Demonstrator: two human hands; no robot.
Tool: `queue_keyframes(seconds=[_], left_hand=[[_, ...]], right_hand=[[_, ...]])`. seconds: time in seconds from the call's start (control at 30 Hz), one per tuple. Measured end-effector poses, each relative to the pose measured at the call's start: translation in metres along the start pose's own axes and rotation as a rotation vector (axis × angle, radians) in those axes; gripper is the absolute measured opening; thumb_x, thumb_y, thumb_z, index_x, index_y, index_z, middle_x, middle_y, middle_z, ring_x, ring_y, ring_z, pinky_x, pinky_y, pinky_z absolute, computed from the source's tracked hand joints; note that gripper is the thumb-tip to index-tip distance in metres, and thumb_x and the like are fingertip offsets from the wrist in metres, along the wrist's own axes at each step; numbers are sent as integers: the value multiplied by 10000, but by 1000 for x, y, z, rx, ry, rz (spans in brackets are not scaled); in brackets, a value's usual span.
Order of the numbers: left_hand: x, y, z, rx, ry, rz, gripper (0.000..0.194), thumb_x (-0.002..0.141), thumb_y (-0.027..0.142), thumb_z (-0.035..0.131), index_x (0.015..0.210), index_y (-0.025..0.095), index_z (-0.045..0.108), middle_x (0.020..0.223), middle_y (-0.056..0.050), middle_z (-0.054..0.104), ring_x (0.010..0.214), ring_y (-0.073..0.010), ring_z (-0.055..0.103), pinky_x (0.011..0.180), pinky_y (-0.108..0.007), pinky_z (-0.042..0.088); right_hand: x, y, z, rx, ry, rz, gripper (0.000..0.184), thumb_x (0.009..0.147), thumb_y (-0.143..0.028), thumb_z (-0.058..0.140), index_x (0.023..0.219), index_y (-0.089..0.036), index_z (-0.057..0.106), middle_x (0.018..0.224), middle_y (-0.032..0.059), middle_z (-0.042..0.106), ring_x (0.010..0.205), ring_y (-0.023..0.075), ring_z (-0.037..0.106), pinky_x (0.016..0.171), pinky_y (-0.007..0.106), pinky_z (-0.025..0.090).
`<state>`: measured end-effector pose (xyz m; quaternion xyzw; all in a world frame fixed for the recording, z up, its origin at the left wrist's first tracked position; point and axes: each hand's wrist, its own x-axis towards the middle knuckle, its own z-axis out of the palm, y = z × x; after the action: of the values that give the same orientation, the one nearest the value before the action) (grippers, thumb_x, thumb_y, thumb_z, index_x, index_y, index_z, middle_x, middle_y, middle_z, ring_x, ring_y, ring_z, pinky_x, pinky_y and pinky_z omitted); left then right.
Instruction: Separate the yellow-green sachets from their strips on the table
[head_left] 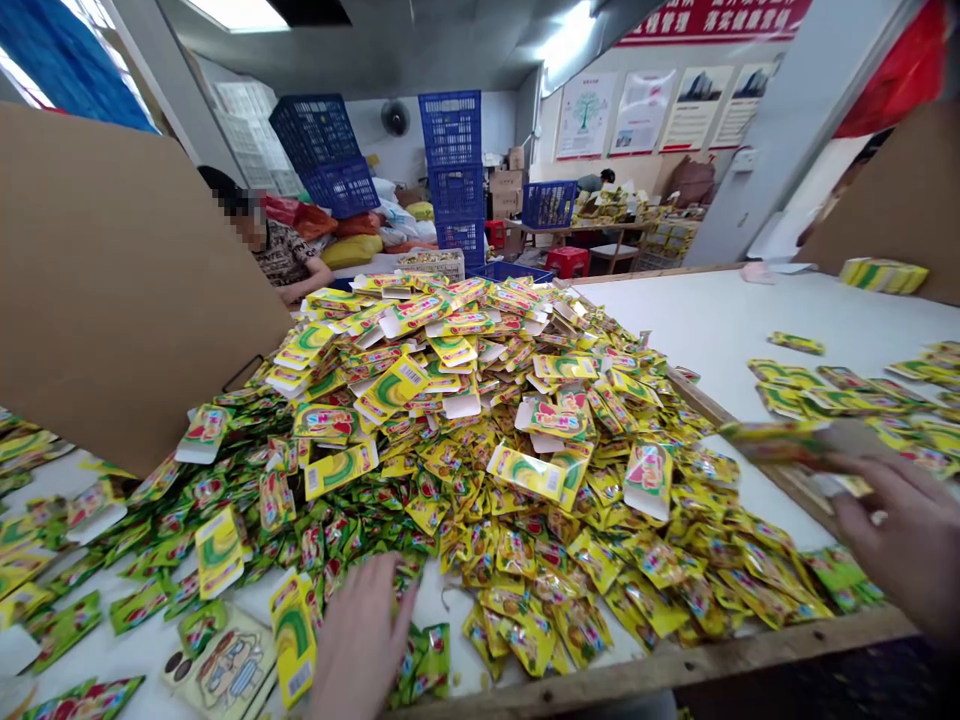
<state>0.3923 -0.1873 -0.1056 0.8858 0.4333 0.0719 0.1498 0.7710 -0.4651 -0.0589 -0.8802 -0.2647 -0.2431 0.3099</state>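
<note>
My left hand [364, 635] lies over green sachets [427, 660] at the near edge of the table. Its thumb stands apart from the loosely bent fingers, and the fingertips are partly hidden. At the right, my right hand [892, 530] is closed on a small yellow candy box [780, 442], blurred by motion, above a wooden strip. A heap of open yellow boxes [457, 325] rises in the middle. Yellow sachets [525, 620] spread in front of it, green ones to its left. Beside my left hand lies a yellow box [292, 635].
A phone in a cartoon case [225, 665] lies near left. Cardboard panels [135, 270] flank the table. Filled boxes [840, 390] lie on the white tabletop [675, 310] at right. Behind, a person [289, 245] sits near stacked blue crates [454, 170].
</note>
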Motion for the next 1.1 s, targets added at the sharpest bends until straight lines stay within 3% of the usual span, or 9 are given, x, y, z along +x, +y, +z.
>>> queue_keyframes(seconds=[0.07, 0.13, 0.27, 0.33, 0.53, 0.7, 0.83, 0.97, 1.1], left_hand=[[3, -24, 7, 286, 36, -100, 404, 815, 408, 422, 1019, 98, 579, 997, -189, 644, 1023, -357, 534, 834, -442, 388], [5, -32, 15, 375, -1, -108, 421, 794, 412, 450, 1011, 71, 569, 959, -198, 656, 1010, -357, 541, 820, -422, 374], [6, -26, 23, 317, -49, -113, 383, 779, 410, 468, 987, 100, 553, 934, -166, 659, 982, -350, 549, 792, -410, 358], [6, -25, 25, 298, -32, -138, 416, 772, 435, 469, 1018, 108, 542, 1021, -176, 628, 1017, -360, 529, 798, -418, 355], [0, -35, 30, 95, -87, -132, 419, 786, 390, 451, 1101, 117, 482, 899, -124, 653, 960, -313, 569, 806, -405, 360], [11, -15, 26, -262, -13, 2, 276, 764, 421, 508, 922, 206, 580, 928, -79, 611, 926, -274, 566, 846, -423, 377], [25, 18, 24, -727, -101, 120, 182, 739, 309, 562, 873, 193, 606, 980, -73, 601, 903, -232, 583, 746, -314, 448], [28, 46, 27, -1002, -254, 142, 256, 647, 158, 626, 901, 152, 601, 865, -60, 668, 776, -199, 607, 685, -270, 461], [20, 54, 22, -1186, -381, 117, 522, 629, 72, 616, 1127, 172, 494, 1063, -86, 640, 915, -196, 599, 828, -295, 455]], right_hand=[[4, -11, 12, -180, 31, -119, 458, 851, -374, 404, 1184, -89, 537, 1213, 231, 521, 1090, 314, 527, 667, 414, 379], [-17, -53, 32, -88, -92, -295, 379, 834, -286, 431, 1149, -102, 534, 1069, 194, 600, 961, 274, 592, 695, 386, 433], [-91, -150, 86, 173, -622, -585, 309, 783, -297, 536, 1074, -194, 553, 1000, 88, 614, 929, 237, 547, 776, 358, 464], [-117, -172, 107, 162, -732, -605, 340, 735, -245, 576, 1071, -194, 558, 992, 85, 603, 931, 257, 521, 773, 376, 457], [-120, -157, 115, 219, -725, -421, 214, 825, -115, 403, 935, -166, 578, 874, 88, 621, 849, 224, 551, 735, 335, 454], [-119, -182, 81, 1023, -999, 35, 212, 861, -333, 485, 817, -164, 605, 1021, 82, 579, 961, 193, 557, 833, 295, 441], [-124, -209, 73, 1312, -1169, 120, 185, 787, -349, 612, 751, -169, 631, 1172, 84, 497, 1141, 192, 456, 965, 304, 343], [-126, -210, 83, 1313, -1067, 113, 202, 782, -359, 611, 747, -162, 643, 982, 57, 558, 936, 173, 531, 859, 293, 401], [-128, -200, 91, 1210, -935, 167, 239, 810, -380, 562, 731, -156, 590, 725, 2, 547, 716, 145, 515, 686, 254, 418]])
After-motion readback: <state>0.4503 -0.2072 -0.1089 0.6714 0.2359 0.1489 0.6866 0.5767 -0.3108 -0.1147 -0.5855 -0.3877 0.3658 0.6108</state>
